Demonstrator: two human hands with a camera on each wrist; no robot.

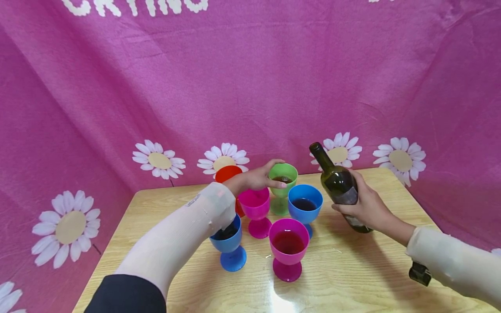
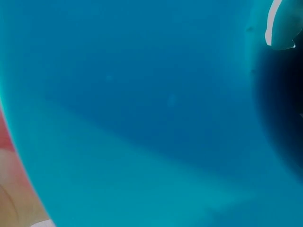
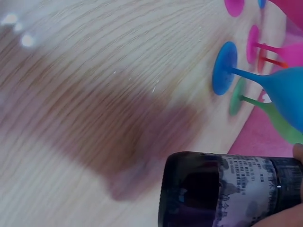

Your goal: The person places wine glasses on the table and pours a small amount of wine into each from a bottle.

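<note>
At the back of the group, my left hand (image 1: 260, 177) holds the green goblet (image 1: 281, 191) by its bowl, thumb on the near side and fingers at the far rim. Dark liquid lies in that goblet. My right hand (image 1: 368, 206) grips a dark green wine bottle (image 1: 337, 180), tilted with its neck up and to the left. In the right wrist view the bottle's label (image 3: 246, 184) and base show above the table. Just left of the bottle stands a blue goblet (image 1: 305, 214) with dark liquid. The blue bowl (image 2: 118, 118) of a goblet fills the left wrist view.
A pink goblet (image 1: 288, 258) with red liquid stands in front, a second pink goblet (image 1: 254, 209) behind it. Under my left forearm are another blue goblet (image 1: 233, 259) and a partly hidden red goblet (image 1: 227, 173). A pink curtain (image 1: 250, 87) hangs behind the wooden table (image 1: 336, 278).
</note>
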